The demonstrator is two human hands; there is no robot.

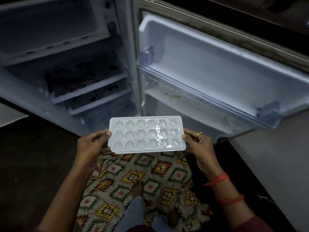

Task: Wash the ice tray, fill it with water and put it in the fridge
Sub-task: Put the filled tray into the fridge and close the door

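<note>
A white plastic ice tray with shaped cells is held level in front of the open fridge. Water glints in its cells. My left hand grips the tray's left end, thumb on the rim. My right hand grips the right end the same way. The tray hangs in the air below the fridge's lower shelves, touching nothing else.
The fridge door stands open to the right, with a door shelf rail across it. A freezer compartment is at the top left. Dark items lie on the inner shelves. A patterned garment and dark floor are below.
</note>
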